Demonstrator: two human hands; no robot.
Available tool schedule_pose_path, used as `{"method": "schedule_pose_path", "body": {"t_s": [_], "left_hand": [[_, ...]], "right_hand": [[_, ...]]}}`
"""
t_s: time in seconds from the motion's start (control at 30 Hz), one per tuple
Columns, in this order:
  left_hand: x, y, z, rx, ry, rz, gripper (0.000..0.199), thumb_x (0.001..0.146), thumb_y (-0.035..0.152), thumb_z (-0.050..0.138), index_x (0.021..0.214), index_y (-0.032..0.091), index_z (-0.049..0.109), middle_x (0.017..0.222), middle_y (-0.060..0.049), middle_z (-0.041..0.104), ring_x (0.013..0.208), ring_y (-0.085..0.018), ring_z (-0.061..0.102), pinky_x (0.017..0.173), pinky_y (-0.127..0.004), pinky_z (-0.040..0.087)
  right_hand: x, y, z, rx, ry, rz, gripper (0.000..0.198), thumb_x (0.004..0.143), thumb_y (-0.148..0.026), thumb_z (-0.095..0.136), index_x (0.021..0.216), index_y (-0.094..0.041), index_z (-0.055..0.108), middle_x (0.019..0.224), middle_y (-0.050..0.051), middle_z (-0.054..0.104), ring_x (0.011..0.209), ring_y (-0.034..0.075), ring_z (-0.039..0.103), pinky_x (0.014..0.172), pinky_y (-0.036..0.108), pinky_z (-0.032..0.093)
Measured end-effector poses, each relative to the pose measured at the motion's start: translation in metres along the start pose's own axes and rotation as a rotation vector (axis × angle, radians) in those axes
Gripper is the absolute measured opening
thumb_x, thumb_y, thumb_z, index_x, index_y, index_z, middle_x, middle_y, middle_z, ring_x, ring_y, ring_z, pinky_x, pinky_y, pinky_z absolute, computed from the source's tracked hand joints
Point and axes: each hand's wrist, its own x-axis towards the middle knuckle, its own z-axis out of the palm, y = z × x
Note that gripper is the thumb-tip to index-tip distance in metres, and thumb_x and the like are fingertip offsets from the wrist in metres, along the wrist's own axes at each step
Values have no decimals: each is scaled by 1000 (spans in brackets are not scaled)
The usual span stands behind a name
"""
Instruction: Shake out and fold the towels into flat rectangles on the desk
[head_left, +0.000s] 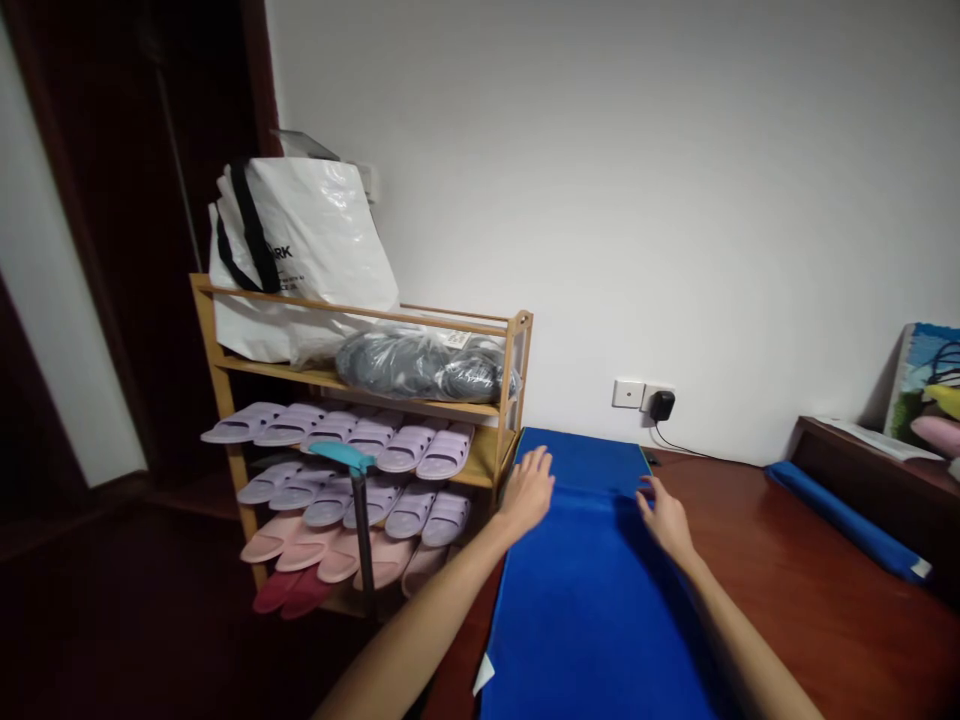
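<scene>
A long blue cloth [577,590] lies on the reddish-brown table top [795,560], with a crease or fold line across it near its far end. A small white tag [484,674] sticks out at its near left edge. My left hand [527,492] rests at the cloth's left edge, fingers stretched out. Across from it, my right hand [667,522] is at the right edge, its fingers slightly bent and apart. Neither hand visibly grips the cloth.
Left of the table stands a wooden shoe rack [517,360] with rows of slippers [405,447], a white bag [315,230] and a plastic-wrapped grey bundle [427,365]. A teal-topped handle [343,455] rises before it. A rolled blue cloth [847,520] lies right; a black plug [661,405] sits in the wall.
</scene>
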Motion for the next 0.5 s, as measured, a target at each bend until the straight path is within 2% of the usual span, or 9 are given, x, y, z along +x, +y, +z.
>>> {"method": "schedule_pose_path", "body": {"t_s": [0.07,0.17,0.33,0.5], "left_hand": [[-10,2,18,64,-146,76,54,94,43,32,143,21,30,152,-8,22,139,-24,15,110,-42,14],[-18,-3,38,132,-321,85,63,92,55,25,144,20,30,152,-9,22,140,-28,15,110,-50,10],[-20,-9,43,153,-367,50,69,91,61,18,146,20,26,154,-8,14,140,-31,6,108,-59,3],[-38,0,35,162,-399,59,69,91,62,15,147,22,22,154,-5,11,141,-28,4,109,-56,2]], "right_hand": [[-6,6,12,-150,-74,-71,52,80,-48,51,127,-26,50,136,7,47,131,23,36,111,44,22],[-13,16,23,-345,-164,-102,57,83,-55,41,134,-28,44,147,2,31,139,21,19,113,48,10],[-16,23,24,-567,-224,-98,63,88,-60,24,143,-30,28,151,-1,19,141,17,9,113,48,10],[-37,19,16,-683,-239,-95,62,89,-61,19,144,-33,23,151,-4,17,140,16,10,113,46,14]]}}
